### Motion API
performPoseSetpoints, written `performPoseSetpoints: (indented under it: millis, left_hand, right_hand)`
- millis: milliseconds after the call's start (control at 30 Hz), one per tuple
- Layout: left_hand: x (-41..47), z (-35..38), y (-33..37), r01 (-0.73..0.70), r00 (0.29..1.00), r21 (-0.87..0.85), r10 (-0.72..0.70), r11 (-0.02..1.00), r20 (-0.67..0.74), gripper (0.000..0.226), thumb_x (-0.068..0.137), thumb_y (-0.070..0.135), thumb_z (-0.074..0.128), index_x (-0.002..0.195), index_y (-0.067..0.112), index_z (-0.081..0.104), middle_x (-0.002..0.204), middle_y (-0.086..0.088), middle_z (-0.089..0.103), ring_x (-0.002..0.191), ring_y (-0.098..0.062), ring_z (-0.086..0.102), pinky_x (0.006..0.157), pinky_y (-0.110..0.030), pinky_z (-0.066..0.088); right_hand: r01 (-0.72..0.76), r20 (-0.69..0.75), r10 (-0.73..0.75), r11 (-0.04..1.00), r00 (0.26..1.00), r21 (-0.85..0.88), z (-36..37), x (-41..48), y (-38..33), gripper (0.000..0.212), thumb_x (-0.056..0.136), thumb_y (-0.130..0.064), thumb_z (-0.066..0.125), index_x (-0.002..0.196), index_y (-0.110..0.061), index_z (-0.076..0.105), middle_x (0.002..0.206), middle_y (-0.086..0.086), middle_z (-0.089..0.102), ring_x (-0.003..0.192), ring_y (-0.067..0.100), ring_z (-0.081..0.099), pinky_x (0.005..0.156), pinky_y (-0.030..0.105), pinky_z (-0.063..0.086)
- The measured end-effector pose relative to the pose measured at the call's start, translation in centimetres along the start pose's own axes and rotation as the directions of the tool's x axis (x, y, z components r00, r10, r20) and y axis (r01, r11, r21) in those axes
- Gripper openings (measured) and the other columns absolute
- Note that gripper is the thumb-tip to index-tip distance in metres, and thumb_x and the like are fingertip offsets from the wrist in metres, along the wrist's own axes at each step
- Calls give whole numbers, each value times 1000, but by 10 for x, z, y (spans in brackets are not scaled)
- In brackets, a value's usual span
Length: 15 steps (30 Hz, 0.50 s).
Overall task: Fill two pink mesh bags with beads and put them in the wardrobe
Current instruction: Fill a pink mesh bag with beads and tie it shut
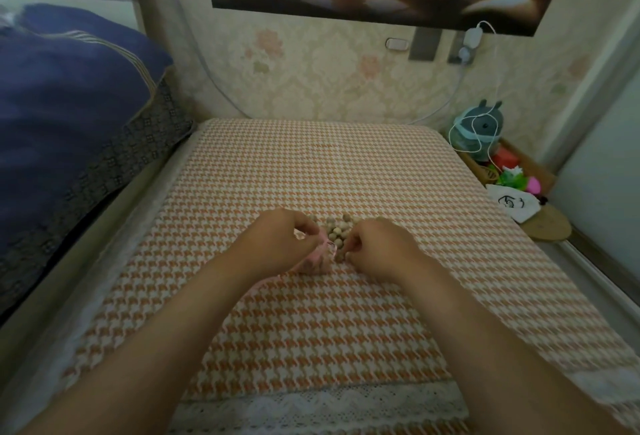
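Note:
A pile of small tan wooden beads (335, 230) lies on the orange-and-white houndstooth cloth (311, 164) of a low table. A pink mesh bag (316, 263) with beads inside lies just left of the pile, partly under my left hand. My left hand (287, 244) pinches the bag's mouth with curled fingers. My right hand (379, 247) has its fingertips curled at the pile's near right edge, pinching beads. A second strip of pink mesh (258, 287) shows under my left wrist, mostly hidden.
A bed with a dark blue pillow (69, 88) runs along the left. At the right, a shelf holds a plush toy (479, 129), a white charger cable (491, 88), a white pouch (514, 204) and a cork coaster (547, 226). A wallpapered wall stands behind.

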<state>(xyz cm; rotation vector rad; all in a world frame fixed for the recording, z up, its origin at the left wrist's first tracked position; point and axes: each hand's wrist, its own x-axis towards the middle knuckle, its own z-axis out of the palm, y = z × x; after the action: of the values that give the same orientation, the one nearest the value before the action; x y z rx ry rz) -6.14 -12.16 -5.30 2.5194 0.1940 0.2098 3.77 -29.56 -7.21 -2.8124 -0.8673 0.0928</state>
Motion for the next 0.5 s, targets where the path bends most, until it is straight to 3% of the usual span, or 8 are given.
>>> performPoseSetpoints:
  millis: [133,233,367,500]
  left_hand:
    - [-1,-2,2,-9,1000,-32,9,999,22,26,91,33,61,114,25,70,116,11,67,87,1,54,78,-15,38]
    - [0,-3,3,-15,999,-41,16,999,33,27,91,31,59,116,25,69,115,10,67,85,0,54,75,-15,38]
    - [1,-4,1,-46,998,-50,48,998,43,25,92,26,57,114,24,70,112,7,69,80,-1,55,66,-13,37]
    - [0,-5,-2,-44,998,-63,47,997,46,23,92,25,58,111,25,71,108,8,70,81,0,55,71,-14,39]
  right_hand:
    - [60,-170,-19,968,985,244,-18,-3,-9,11,86,-37,70,94,-33,75,91,-14,72,88,6,66,77,31,56]
    - [189,-271,-77,890,959,414,-29,-10,-23,10,86,-34,73,95,-32,75,87,-19,71,79,-5,62,75,24,53]
    - [272,-261,-202,924,944,270,-23,-15,-34,13,88,-39,70,99,-33,74,93,-19,68,84,-1,60,76,31,54]
    - [271,-238,-233,952,943,139,-17,-14,-35,17,92,-48,63,103,-41,73,98,-17,59,90,2,56,75,33,51]
